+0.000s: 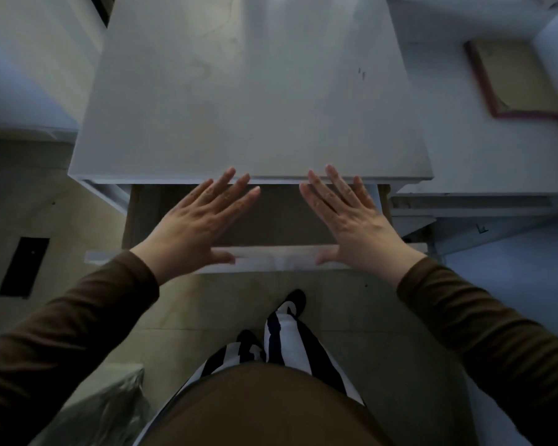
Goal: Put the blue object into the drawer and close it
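Note:
A drawer (pixel 277 259) stands pulled out from under the grey desk top (pixel 248 101); its brown bottom shows between my hands and looks bare. No blue object is visible anywhere in view. My left hand (pixel 194 226) hovers flat over the drawer's left part, fingers spread, thumb near the pale front panel. My right hand (pixel 351 220) mirrors it over the right part, fingers spread, thumb by the front panel. Neither hand holds anything. Whether the palms touch the front panel is hidden.
A second grey desk (pixel 483 156) adjoins on the right, with a red-framed board (pixel 515 78) lying on it. A dark rectangular plate (pixel 23 267) is set in the tiled floor at left. Crumpled plastic (pixel 107 403) lies at lower left. My striped legs stand below the drawer.

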`<state>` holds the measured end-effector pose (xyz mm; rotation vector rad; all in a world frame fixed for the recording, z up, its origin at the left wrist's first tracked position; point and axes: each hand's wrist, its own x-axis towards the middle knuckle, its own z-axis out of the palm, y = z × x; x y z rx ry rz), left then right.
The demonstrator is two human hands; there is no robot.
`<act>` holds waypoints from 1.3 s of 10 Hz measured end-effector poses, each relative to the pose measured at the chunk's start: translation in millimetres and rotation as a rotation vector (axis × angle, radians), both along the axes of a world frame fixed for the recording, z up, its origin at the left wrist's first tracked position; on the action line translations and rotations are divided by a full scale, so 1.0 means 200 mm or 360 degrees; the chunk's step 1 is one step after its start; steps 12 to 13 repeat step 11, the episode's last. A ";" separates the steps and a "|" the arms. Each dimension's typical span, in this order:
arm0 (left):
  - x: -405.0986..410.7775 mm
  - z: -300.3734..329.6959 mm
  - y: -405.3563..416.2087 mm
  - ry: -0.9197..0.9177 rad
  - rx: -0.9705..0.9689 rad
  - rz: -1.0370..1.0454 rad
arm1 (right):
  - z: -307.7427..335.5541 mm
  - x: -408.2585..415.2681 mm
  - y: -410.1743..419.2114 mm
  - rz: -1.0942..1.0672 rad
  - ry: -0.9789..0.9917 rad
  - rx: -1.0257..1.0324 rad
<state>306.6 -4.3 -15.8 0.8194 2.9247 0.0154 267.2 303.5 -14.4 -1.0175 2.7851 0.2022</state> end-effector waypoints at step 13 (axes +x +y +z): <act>-0.42 0.01 -0.03 -0.0237 0.0242 0.0313 | -0.01 -0.42 -0.08 -0.0307 -0.0254 -0.0501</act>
